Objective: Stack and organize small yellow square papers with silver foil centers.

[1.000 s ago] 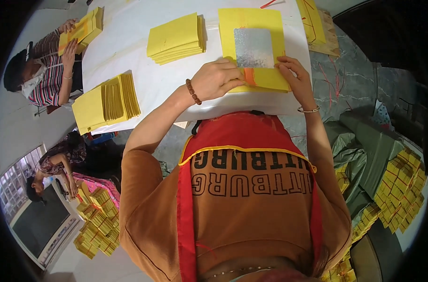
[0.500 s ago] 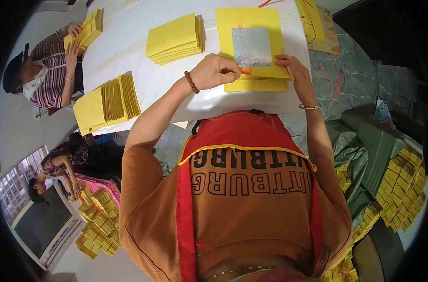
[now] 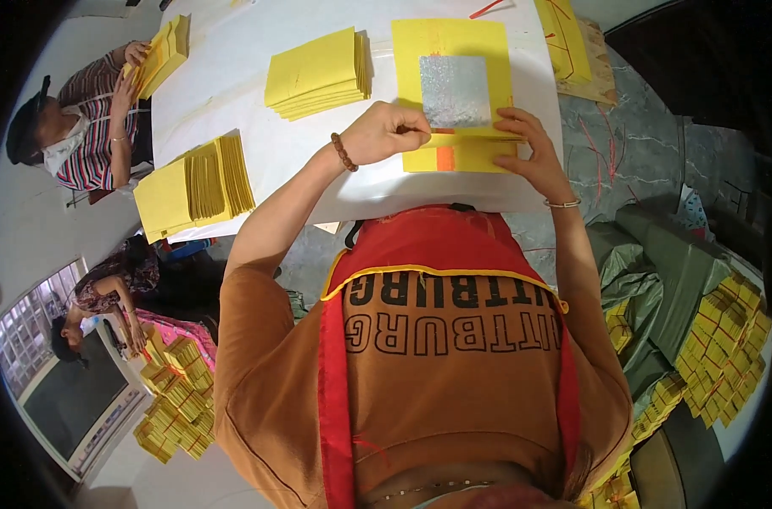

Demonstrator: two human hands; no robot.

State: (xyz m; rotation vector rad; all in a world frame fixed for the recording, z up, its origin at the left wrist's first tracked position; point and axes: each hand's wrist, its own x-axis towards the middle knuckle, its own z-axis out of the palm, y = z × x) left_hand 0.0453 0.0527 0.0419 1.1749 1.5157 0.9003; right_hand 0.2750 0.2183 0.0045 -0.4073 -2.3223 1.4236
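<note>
A yellow paper sheet (image 3: 409, 51) with a silver square (image 3: 454, 89) in its middle lies on the white table in front of me. An orange stripe (image 3: 445, 158) shows on its near part. Between my hands a narrow fold of the paper stands up crosswise, just nearer than the silver square. My left hand (image 3: 384, 133) is closed in a pinch on the left end of this fold. At the right end, my right hand (image 3: 534, 154) grips the fold, fingers on the far side and thumb on the near side.
Stacks of folded yellow paper (image 3: 314, 72) and fanned yellow paper (image 3: 204, 187) stand on the white table (image 3: 293, 153). A red strip (image 3: 486, 8) lies at the far edge. A co-worker (image 3: 89, 127) handles a yellow bundle at left; another person (image 3: 106, 293) bends over yellow bundles. Tied bundles (image 3: 725, 348) pile at right.
The fold now stands more upright, and more of the orange stripe shows on the near side. My right thumb has moved nearer to me, apart from the fingers. My left hand has barely moved.
</note>
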